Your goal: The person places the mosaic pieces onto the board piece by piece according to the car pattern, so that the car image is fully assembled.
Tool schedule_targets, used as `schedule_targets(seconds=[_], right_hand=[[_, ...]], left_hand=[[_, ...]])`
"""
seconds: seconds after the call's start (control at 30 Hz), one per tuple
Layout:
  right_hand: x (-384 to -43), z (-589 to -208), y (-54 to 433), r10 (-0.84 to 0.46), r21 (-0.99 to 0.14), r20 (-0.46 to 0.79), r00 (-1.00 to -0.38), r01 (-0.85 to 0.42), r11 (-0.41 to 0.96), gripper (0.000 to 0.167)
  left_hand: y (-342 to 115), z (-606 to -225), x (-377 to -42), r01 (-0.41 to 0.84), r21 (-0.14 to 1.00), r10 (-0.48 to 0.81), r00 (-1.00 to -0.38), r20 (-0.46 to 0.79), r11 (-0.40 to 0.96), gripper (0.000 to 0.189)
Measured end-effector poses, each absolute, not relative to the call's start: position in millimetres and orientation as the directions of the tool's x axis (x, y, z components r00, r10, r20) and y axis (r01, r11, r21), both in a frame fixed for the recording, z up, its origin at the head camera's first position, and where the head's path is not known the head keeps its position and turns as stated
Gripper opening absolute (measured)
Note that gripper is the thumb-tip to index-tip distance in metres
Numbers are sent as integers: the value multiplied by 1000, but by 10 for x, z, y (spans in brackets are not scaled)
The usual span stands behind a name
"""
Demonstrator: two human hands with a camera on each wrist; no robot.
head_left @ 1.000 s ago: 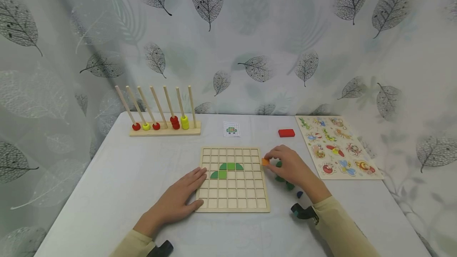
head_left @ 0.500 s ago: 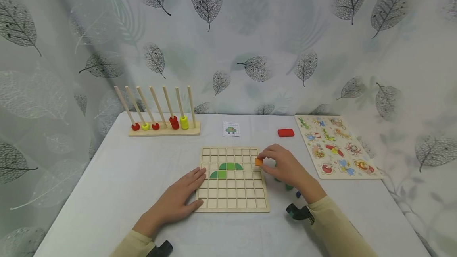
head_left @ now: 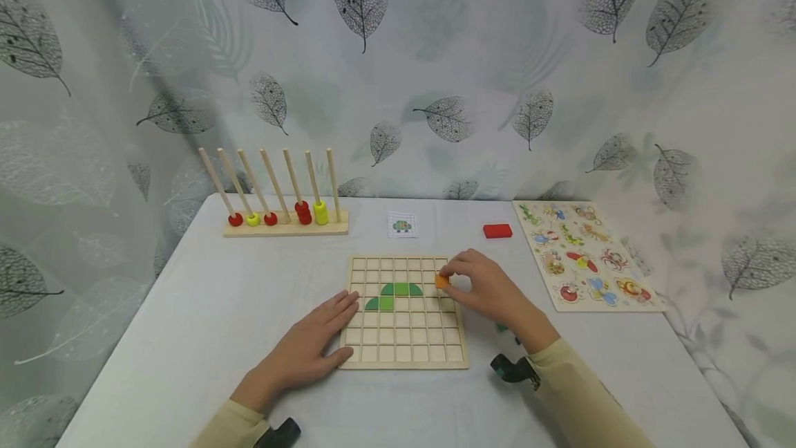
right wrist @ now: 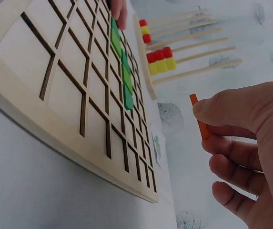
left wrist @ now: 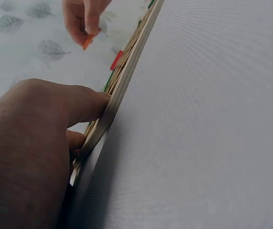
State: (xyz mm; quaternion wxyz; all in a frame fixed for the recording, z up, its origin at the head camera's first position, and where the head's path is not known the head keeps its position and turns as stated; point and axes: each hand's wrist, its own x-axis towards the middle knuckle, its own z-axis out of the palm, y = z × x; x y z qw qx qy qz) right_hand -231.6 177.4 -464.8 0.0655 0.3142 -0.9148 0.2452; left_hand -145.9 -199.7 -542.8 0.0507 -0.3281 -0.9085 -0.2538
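Observation:
A wooden grid board (head_left: 410, 336) lies flat on the white table, with green square and rounded tiles (head_left: 401, 289) set in several of its cells. My right hand (head_left: 488, 289) pinches a thin orange square tile (right wrist: 201, 118) between thumb and fingers, above the board's right side. In the right wrist view the tile is held edge-on, apart from the grid. My left hand (head_left: 314, 337) rests at the board's left edge, fingers extended and thumb at the lower left corner. The left wrist view shows that thumb (left wrist: 91, 102) on the board's edge.
A peg abacus (head_left: 286, 228) with red and yellow beads stands at the back left. Behind the board lies a small pattern card (head_left: 402, 225), with a red block (head_left: 497, 231) to its right. An animal puzzle board (head_left: 587, 258) lies at the right. Loose green pieces (head_left: 501, 328) are partly hidden by the right arm.
My right hand has carried the orange tile leftward, from beside the board's right edge to over its right columns. My left hand has stayed in place.

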Motion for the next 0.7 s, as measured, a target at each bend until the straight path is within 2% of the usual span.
schedule_targets(seconds=[0.7], right_hand=[[-2315,-4627,1546,-580,-423,277,-766,-640,642,22]], left_hand=[[-1997,-5393,-1457,623,438,571,-778,262,648,77]])
